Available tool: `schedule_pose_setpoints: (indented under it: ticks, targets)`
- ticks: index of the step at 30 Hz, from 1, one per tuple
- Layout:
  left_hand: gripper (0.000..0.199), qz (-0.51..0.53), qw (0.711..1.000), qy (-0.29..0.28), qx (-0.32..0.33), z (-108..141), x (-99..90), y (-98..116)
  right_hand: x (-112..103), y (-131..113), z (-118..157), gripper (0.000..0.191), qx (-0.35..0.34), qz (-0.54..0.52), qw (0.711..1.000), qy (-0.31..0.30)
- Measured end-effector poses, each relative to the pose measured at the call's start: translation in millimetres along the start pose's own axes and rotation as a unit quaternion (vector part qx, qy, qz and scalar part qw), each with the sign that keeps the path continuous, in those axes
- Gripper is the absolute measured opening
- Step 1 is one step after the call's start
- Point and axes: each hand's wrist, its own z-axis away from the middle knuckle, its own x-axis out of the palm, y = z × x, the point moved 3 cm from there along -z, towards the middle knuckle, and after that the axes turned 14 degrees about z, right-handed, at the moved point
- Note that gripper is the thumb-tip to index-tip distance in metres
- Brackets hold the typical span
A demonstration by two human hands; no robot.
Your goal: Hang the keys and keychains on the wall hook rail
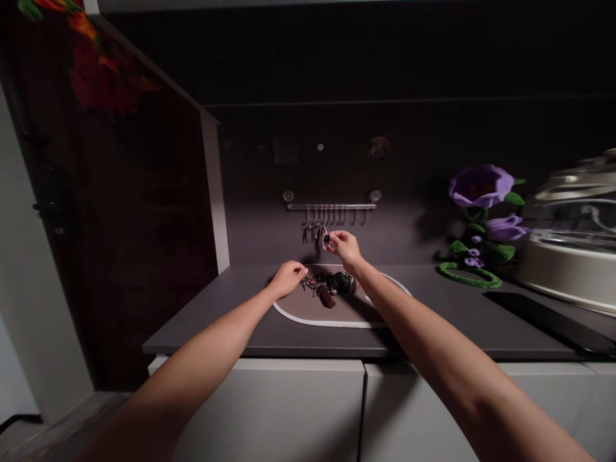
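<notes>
A clear hook rail (332,206) is fixed to the back wall, with several keys (312,228) hanging from its left hooks. My right hand (345,249) is raised just below the rail, its fingertips pinched on a keychain (326,239) with a small black piece and a pinkish-white loop. Low over the mat's left side, my left hand (289,278) has its fingers closed beside the loose keys; what they hold, if anything, is hidden. A pile of keys and keychains (342,282) lies on the oval brown mat (308,314), a brown tag (327,296) at its front.
The mat lies on a dark counter (216,321) above white cabinet doors (289,398). To the right stand purple artificial flowers (484,186) with a green ring base, a flat black object (539,321) and a cream-coloured domed container (572,256). A dark door (135,256) is at left.
</notes>
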Motion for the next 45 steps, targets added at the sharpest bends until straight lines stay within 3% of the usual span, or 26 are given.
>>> schedule_pose_setpoints:
  ticks: [7,16,39,45]
  targets:
    - [0.026,0.014,1.0,-0.003,-0.005,1.4,0.8,1.8,-7.1,-22.1,-32.0,0.011,0.016,0.003,0.999,0.043]
    - [0.022,0.039,0.999,0.002,0.0,0.0,2.0,-0.5,5.4,-24.2,-54.8,0.013,0.058,0.017,0.995,0.084]
    - [0.022,0.05,0.999,0.001,-0.012,-3.3,2.9,-8.3,14.0,-10.6,-71.6,0.011,0.107,0.001,0.985,0.134]
    - [0.021,0.053,0.998,0.004,-0.022,-3.1,2.0,-7.8,10.4,-5.8,-67.0,0.011,0.119,0.014,0.986,0.119]
